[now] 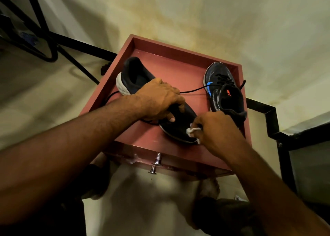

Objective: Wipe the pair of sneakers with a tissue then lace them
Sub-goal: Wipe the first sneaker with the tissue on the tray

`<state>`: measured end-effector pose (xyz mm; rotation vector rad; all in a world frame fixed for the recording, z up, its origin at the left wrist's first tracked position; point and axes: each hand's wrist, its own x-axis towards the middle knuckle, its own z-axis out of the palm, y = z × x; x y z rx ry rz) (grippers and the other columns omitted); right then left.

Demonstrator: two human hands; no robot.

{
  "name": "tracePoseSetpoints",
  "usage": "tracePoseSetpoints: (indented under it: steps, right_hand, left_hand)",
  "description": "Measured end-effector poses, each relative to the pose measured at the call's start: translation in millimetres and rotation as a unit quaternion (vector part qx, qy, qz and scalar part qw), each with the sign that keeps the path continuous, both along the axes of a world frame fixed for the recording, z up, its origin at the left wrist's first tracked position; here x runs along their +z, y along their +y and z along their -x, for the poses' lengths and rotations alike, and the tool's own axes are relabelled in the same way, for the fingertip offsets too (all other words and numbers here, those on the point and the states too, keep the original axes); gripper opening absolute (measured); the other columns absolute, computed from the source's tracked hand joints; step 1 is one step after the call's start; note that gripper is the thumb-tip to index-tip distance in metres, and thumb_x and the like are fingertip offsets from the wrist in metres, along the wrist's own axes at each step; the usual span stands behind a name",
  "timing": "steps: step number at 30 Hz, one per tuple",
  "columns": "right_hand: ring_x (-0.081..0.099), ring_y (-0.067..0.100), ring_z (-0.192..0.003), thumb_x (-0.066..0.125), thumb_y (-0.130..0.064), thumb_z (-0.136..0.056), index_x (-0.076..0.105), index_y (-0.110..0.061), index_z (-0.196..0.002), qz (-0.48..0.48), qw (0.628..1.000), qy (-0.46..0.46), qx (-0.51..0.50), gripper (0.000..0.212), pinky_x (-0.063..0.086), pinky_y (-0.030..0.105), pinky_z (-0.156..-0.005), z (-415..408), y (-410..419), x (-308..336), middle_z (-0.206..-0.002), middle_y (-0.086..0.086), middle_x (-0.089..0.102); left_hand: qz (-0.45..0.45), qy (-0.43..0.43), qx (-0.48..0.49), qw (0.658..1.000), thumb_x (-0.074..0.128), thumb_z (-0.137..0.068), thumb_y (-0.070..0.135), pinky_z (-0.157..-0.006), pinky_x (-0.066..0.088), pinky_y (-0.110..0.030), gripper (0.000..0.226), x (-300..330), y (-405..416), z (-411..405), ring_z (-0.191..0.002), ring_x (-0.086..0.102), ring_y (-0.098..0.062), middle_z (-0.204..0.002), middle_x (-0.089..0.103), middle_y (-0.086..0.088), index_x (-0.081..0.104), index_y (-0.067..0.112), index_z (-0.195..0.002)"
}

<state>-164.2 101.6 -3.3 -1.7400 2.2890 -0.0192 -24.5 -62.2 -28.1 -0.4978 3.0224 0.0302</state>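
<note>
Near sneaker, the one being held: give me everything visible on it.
The near sneaker is dark, navy or black, with a white sole that shows at heel and toe edge. It lies diagonally in the red tray, heel far-left, toe toward the camera. The left hand holds it at mid-upper, covering the lace area. The right hand presses a white tissue against the toe. A black lace trails from under the left hand.

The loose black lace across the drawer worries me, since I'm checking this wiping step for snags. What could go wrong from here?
1. The lace runs between the held sneaker and the other sneaker; lifting or turning the held one might drag it.
2. The right hand pinches only a small tissue at the toe; it may tear or slip out.
3. The left hand covers the midfoot, so that area could go unwiped.
</note>
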Motion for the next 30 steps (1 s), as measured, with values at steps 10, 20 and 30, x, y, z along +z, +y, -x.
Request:
tracePoseSetpoints:
  steps: [10, 20, 30]
  right_hand:
    - [0.068, 0.027, -0.098, 0.069, -0.041, -0.093, 0.078, -0.027, -0.107, -0.045, 0.997, 0.062, 0.024, 0.021, 0.044, 0.031, -0.072, -6.1, -8.4, 6.5, -0.100, 0.003, 0.070]
    - [0.066, 0.031, -0.101, 0.063, -0.036, -0.097, 0.072, -0.021, -0.112, -0.037, 0.993, 0.105, 0.032, 0.023, 0.045, 0.034, -0.072, -17.9, -15.0, 0.5, -0.103, 0.006, 0.063]
    - [0.068, 0.030, -0.095, 0.069, -0.036, -0.093, 0.075, -0.026, -0.104, -0.002, 0.999, 0.048, -0.026, 0.016, 0.046, 0.032, -0.070, -15.2, -19.2, -9.5, -0.102, 0.004, 0.069]
  left_hand:
    - [-0.002, 0.001, 0.005, 1.000, 0.069, -0.084, 0.065, -0.096, 0.036, -0.039, 0.049, -0.4, 0.7, -0.3, -0.120, 0.057, -0.013, -0.121, 0.060, 0.015, 0.058, 0.046, -0.127]
    - [-0.001, -0.003, 0.014, 1.000, 0.069, -0.084, 0.065, -0.099, 0.038, -0.043, 0.048, 0.7, 2.0, -0.3, -0.120, 0.057, -0.015, -0.122, 0.060, 0.014, 0.058, 0.044, -0.126]
    - [0.003, 0.007, 0.011, 1.000, 0.069, -0.084, 0.064, -0.096, 0.038, -0.041, 0.046, 0.7, 5.4, 0.3, -0.119, 0.057, -0.015, -0.121, 0.060, 0.014, 0.059, 0.044, -0.125]
